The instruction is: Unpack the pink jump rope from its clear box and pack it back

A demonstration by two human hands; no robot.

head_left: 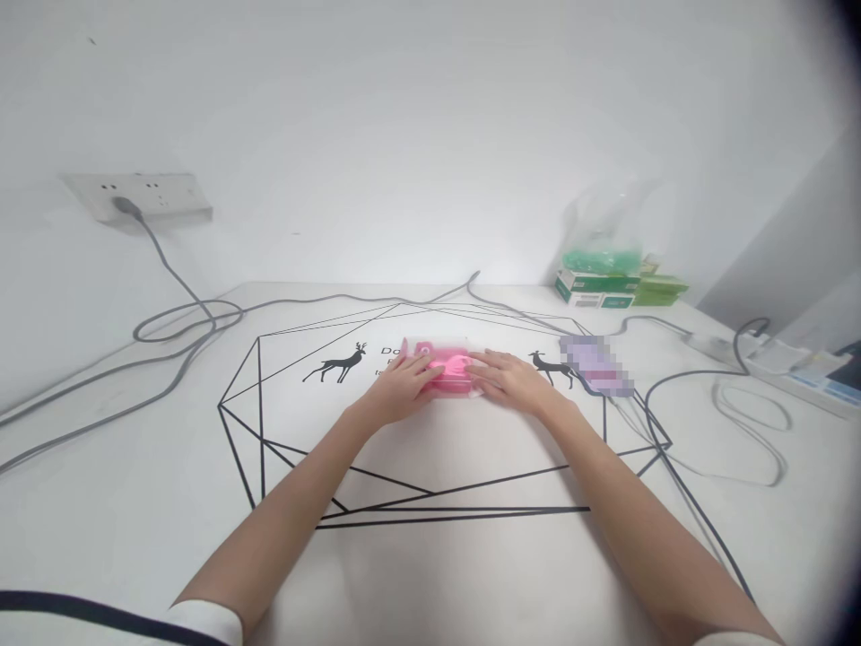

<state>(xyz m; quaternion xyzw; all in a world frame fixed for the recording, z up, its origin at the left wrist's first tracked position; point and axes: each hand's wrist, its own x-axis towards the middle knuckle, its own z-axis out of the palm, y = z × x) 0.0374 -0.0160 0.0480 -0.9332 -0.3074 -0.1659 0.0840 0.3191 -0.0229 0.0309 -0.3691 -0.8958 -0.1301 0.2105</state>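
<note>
Pink packet (456, 377) lies mid-table (423, 574) from where I sit, left hand (402, 388) touching its left end, right hand (509, 379) its right. Can't tell if fingers are clamped or just resting. Main risk, I'd say: slick-looking wrapper slips or tears if the sides pull unevenly. A wide swing right could knock the purple item (592, 363), just past the right hand. Back edge meets the wall (390, 161), grey cable (340, 296) along it; I read more room nearside, between the forearms
</note>
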